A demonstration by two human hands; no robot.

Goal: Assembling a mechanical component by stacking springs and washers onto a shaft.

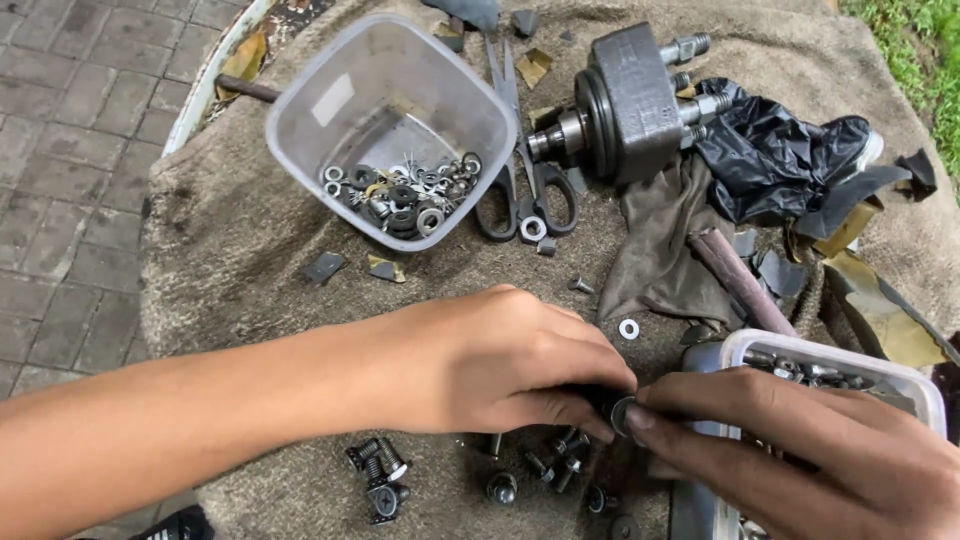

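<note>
Both hands (520,365) (800,440) pinched together on washer (622,413); bolts (545,470) below, tub (390,130) beyond; steady fingertip alignment needed.

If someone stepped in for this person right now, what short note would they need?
Left hand and right hand: fingertips meet, pinching a small round metal part between them; what sort of part is hard to tell.
Nearby: loose bolts on the burlap cloth below the hands, one washer just above them, a clear tub of washers further up, a second tub of hardware by the right hand.
Also there: scissors and a dark machine part.
Done: the piece is in hand. Left: cannot tell.
</note>
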